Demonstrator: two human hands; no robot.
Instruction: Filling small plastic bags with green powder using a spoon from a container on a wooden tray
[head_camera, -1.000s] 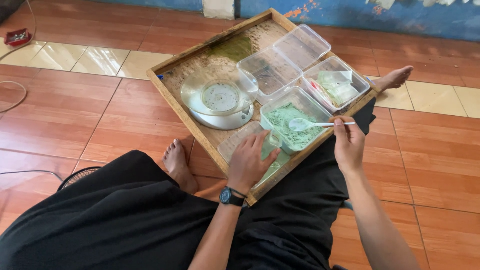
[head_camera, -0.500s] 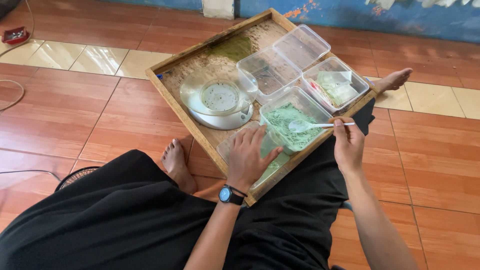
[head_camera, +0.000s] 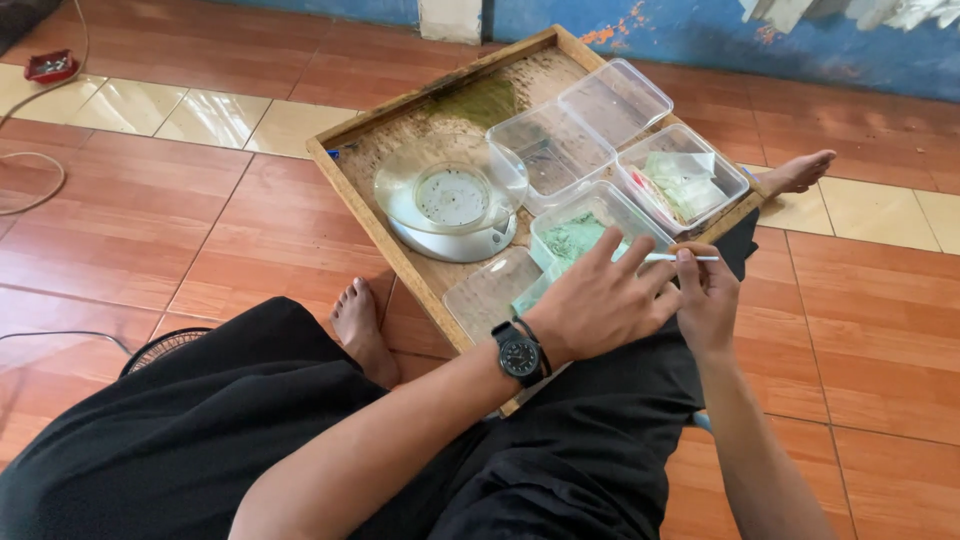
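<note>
Both hands at the near right corner of the wooden tray, over a tub of green powder.

Left hand lies spread, fingers apart, across the tub, gripping nothing; right hand just beside it, fingers pinched on a thin white stick that points left toward the left fingertips; glass bowl on a scale at the tray's middle; clear lid flat at the near edge; two more tubs along the right edge.

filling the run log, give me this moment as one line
left hand: over green-powder container | right hand: grip on white spoon | tray: glass bowl on scale
</note>
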